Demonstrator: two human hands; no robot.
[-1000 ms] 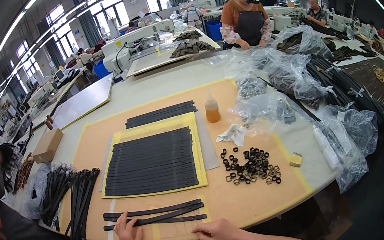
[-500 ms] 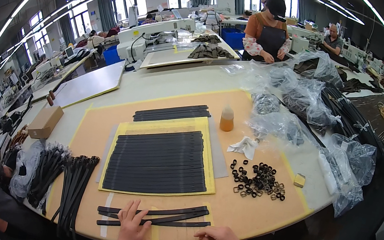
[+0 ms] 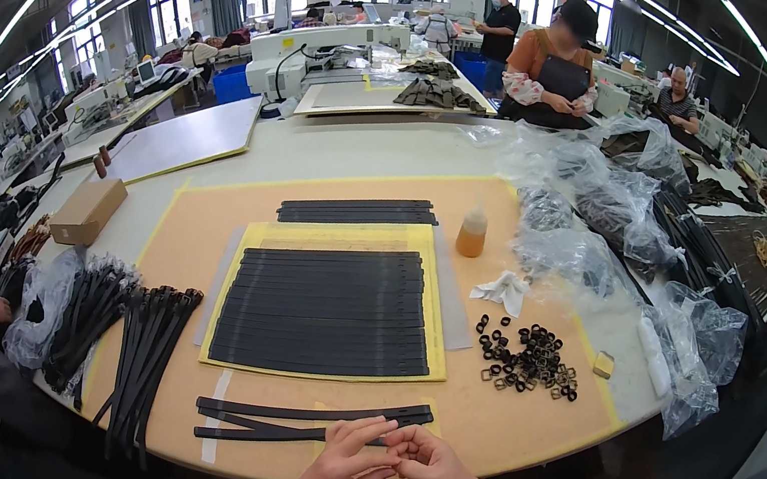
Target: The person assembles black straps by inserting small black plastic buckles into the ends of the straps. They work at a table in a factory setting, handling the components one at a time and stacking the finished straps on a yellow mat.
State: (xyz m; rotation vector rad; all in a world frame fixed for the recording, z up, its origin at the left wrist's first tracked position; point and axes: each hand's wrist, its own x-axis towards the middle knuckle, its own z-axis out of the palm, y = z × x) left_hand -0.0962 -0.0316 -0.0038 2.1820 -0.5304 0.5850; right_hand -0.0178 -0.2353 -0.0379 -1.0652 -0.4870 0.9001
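Note:
Just in front of me, my left hand (image 3: 351, 459) and my right hand (image 3: 433, 463) meet at their fingertips. Both are closed in a pinch, and whatever lies between the fingers is too small or hidden to make out. Beneath and beside them lie a few loose black straps (image 3: 273, 412), their right ends partly covered by my hands. Beyond these, a yellow-edged board (image 3: 321, 371) carries a close row of black straps (image 3: 322, 305). To the right sits a loose pile of small black loops and metal buckles (image 3: 531, 361).
Bundled black straps (image 3: 149, 353) hang over the table's left edge, near a cardboard box (image 3: 88, 210). A bottle of amber liquid (image 3: 472, 232), a white cloth (image 3: 503, 291) and a yellow block (image 3: 603, 365) stand right. Clear plastic bags (image 3: 601, 215) heap beyond. A person (image 3: 555, 75) works across the table.
My left hand has lifted off the straps and moved right to meet my right hand, which has risen slightly. The view has shifted a little, and another standing person now shows at the back.

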